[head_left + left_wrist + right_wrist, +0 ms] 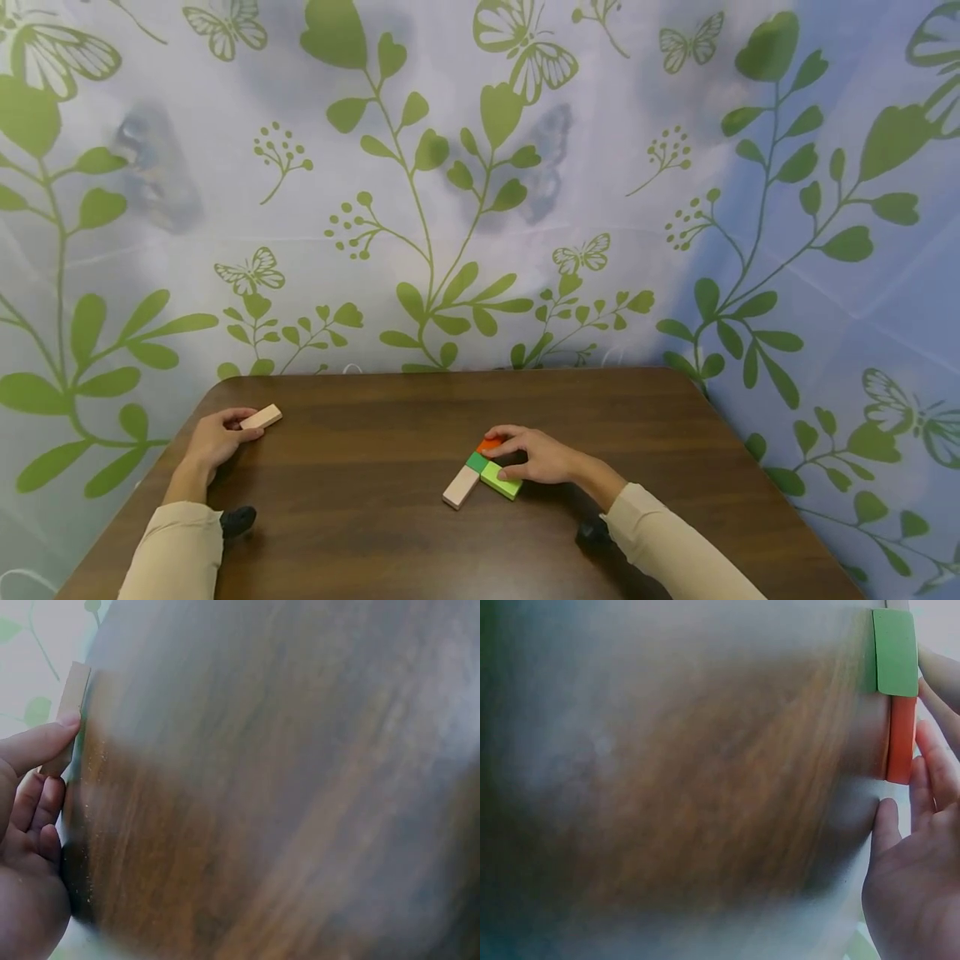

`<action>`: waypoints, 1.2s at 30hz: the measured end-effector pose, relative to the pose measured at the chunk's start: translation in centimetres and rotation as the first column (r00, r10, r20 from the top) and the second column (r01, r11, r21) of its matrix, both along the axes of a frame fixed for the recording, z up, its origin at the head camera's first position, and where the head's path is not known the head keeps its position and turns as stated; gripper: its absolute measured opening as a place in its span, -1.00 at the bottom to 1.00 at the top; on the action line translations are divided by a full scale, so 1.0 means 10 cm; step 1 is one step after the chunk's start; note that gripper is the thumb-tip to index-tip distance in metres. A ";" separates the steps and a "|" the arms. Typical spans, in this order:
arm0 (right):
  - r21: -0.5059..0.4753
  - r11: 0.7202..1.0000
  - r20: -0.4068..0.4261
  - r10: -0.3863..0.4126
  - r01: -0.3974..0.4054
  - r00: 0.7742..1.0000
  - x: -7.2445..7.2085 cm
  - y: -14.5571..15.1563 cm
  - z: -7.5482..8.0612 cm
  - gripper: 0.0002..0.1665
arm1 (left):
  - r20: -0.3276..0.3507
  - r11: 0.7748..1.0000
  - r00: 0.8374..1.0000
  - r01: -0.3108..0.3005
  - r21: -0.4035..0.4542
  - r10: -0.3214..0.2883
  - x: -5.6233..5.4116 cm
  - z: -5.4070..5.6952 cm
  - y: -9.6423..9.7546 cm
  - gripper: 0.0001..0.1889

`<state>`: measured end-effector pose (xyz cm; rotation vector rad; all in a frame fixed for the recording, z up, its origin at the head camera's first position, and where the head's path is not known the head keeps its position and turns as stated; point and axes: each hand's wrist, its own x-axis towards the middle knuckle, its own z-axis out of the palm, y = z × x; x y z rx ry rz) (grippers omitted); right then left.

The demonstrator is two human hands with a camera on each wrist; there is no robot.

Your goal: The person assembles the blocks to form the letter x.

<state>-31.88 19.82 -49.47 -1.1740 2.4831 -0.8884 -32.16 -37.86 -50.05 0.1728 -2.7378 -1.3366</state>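
At the table's far left, my left hand [213, 442] pinches a plain wooden block [261, 417] between thumb and fingers. The left wrist view shows the thumb lying across this block [73, 694]. My right hand [546, 458] reaches over a small group of blocks right of the middle. Its fingertips touch an orange block [489, 446], partly hidden beneath them, and its thumb is at a lime-green block [501, 482]. A darker green block [477, 462] sits at the junction, with a pale wooden block [461, 487] extending toward the front.
The brown wooden table [360, 517] has rounded far corners. Close behind it hangs a pale curtain [450, 208] with green leaves and butterflies. Black straps [238, 521] show at both wrists by the beige sleeves [176, 550].
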 end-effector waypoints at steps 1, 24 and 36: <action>0.001 1.000 0.001 0.000 0.000 1.000 0.00 0.00 -0.01 -0.45 | 0.006 1.000 1.000 0.000 -0.002 0.000 0.00 0.00 0.01 -0.47; 0.003 1.000 -0.001 -0.017 0.017 1.000 -0.01 0.00 -0.04 -0.44 | -0.061 0.976 0.978 0.190 -0.108 -0.198 0.01 0.21 0.36 -0.54; 0.003 1.000 -0.003 -0.029 0.029 1.000 -0.02 0.00 -0.03 -0.45 | -0.080 0.957 0.957 0.268 -0.111 -0.277 0.02 0.30 0.54 -0.57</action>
